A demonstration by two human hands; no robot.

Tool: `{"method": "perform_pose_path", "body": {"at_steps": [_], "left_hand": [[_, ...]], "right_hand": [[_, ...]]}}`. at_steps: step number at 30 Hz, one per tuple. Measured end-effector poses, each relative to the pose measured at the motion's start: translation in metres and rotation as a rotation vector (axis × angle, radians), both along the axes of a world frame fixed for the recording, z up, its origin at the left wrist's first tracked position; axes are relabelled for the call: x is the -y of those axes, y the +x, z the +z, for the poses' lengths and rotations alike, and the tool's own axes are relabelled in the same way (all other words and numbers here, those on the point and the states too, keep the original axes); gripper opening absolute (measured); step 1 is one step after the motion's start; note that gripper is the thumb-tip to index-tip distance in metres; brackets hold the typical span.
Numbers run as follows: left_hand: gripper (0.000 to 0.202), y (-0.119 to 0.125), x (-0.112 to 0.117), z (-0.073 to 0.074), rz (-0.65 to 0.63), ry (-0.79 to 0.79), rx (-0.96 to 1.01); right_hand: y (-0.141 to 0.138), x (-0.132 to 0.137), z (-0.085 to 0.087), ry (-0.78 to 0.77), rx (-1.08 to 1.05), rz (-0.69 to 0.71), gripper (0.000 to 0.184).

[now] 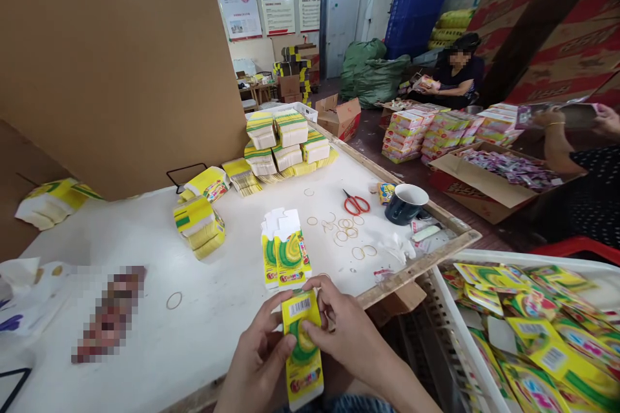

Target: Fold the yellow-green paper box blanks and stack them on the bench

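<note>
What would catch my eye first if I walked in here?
Bottom centre, the left hand and right hand hold a bright yellow carton. To their right, a white crate holds many yellow packs; ahead, red-handled scissors lie near a dark mug on the white table.

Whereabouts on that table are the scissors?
In the head view, right of centre, the red-handled scissors lie on the white table, just left of the dark mug and beside the scattered rubber bands.

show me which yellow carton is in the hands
The barcoded carton held between the left hand and right hand; the overlapping cartons just beyond lie on the table, others in the white basket.
</note>
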State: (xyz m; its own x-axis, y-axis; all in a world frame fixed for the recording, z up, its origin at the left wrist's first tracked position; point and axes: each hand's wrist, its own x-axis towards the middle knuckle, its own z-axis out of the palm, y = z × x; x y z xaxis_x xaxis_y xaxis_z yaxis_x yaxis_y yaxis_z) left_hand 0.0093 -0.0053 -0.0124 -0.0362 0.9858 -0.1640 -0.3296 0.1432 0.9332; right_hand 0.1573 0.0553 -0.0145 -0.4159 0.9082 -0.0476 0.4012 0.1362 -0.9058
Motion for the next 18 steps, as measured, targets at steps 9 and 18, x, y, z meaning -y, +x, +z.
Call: {"method": "perform_pose_path", "body": {"at_steps": [9,18], "left_hand": [[0.047,0.001,-0.004,0.006,0.024,-0.036,0.047],[0.044,0.008,-0.008,0.009,-0.076,0.016,-0.032]], "right_hand": [[-0.003,0.003,0.005,-0.023,0.074,-0.082,0.036],[0.012,0.001,0.007,0.024,-0.346,-0.03,0.018]]}}
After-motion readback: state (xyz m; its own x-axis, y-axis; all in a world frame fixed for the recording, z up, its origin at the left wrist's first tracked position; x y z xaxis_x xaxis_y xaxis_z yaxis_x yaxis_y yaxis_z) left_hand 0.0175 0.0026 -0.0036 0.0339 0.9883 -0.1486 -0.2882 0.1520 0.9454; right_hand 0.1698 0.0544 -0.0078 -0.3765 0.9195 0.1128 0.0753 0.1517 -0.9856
